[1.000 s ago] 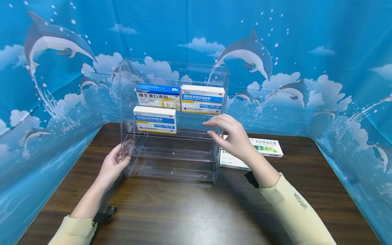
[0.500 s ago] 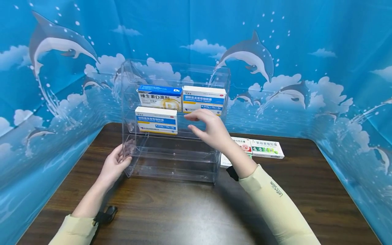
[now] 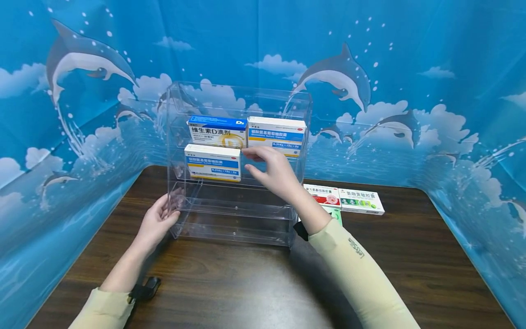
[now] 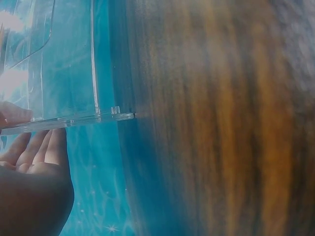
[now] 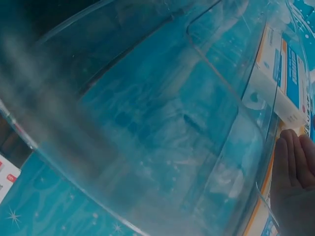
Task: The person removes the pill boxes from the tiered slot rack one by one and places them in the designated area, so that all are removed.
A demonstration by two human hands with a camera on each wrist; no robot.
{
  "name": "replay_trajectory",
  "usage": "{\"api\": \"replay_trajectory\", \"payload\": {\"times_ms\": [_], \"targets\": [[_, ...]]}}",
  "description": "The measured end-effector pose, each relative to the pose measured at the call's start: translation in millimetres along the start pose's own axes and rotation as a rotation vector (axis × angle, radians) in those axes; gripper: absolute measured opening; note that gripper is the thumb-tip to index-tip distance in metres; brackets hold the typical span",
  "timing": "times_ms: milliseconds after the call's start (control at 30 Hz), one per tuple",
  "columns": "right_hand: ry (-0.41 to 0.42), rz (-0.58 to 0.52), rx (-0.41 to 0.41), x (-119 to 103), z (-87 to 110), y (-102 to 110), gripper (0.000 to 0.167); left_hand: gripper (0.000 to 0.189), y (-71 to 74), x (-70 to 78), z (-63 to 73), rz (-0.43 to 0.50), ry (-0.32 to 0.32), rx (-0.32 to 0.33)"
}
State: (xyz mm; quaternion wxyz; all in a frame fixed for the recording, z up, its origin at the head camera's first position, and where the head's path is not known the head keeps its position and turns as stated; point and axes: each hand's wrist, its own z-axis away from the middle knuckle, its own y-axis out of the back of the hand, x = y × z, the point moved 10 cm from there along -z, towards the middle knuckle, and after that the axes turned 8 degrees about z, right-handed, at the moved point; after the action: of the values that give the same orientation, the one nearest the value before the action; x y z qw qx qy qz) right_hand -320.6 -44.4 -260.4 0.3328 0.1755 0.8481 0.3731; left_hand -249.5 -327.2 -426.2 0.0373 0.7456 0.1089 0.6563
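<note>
The lower box (image 3: 213,164) stands in the rack (image 3: 234,234), at the left of the tier below the vitamin D box (image 3: 215,132). The left hand (image 3: 158,221) clamps the rack's left wall between thumb and fingers. The right hand (image 3: 273,171) is at the lower box's right end: fingers bent and side by side, thumb apart from them, nothing held. Contact with the box cannot be confirmed.

Possible faults and causes:

1. Box skew. An off-centre push on the right end could turn the lower box out of line.
2. Box fall. The tier's front lip appears low; a forward drag could tip the box onto the table (image 3: 246,283).
3. Knock. Raising the right hand could strike the upper right box (image 3: 277,137).
4. Rack shift. A slack left grip during a push could let the rack slide, possibly into the red box (image 3: 322,195) near its right side.
</note>
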Motion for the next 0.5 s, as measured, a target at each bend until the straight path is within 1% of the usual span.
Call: {"api": "replay_trajectory", "payload": {"times_ms": [200,400,500], "targets": [[-0.025,-0.017,0.011,1,-2.3,-6,0.038,0.061,-1.1,3.2,-0.7,0.015,-0.024,-0.001],[-0.039,-0.056,0.029,0,-2.4,-12,0.04,0.061,-1.2,4.3,0.3,0.016,-0.013,-0.004],[-0.055,-0.083,0.037,-1,-1.9,-16,0.041,0.06,-1.3,4.5,0.2,0.019,-0.025,-0.006]]}}
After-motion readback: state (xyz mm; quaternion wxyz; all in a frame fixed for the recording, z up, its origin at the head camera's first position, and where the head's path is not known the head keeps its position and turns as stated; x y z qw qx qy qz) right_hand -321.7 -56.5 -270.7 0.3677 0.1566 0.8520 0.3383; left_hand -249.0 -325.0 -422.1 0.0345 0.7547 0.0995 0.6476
